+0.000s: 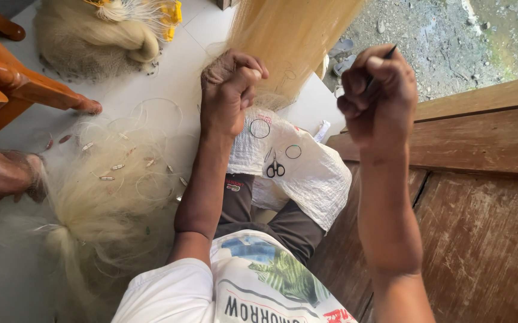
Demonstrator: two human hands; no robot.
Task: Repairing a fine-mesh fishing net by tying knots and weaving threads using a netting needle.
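Right hand (378, 96) fisted on thin dark needle (384, 57), left hand (230, 93) clenched on pale yellow net (292, 36) running straight up-frame, strands lengthwise away, left nearer; scissors (275, 169) on lap sack (307, 167).

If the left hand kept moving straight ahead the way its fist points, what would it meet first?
Most likely the hanging sheet of yellowish netting: the left hand is already bunched at its lower edge, though depth is hard to judge.
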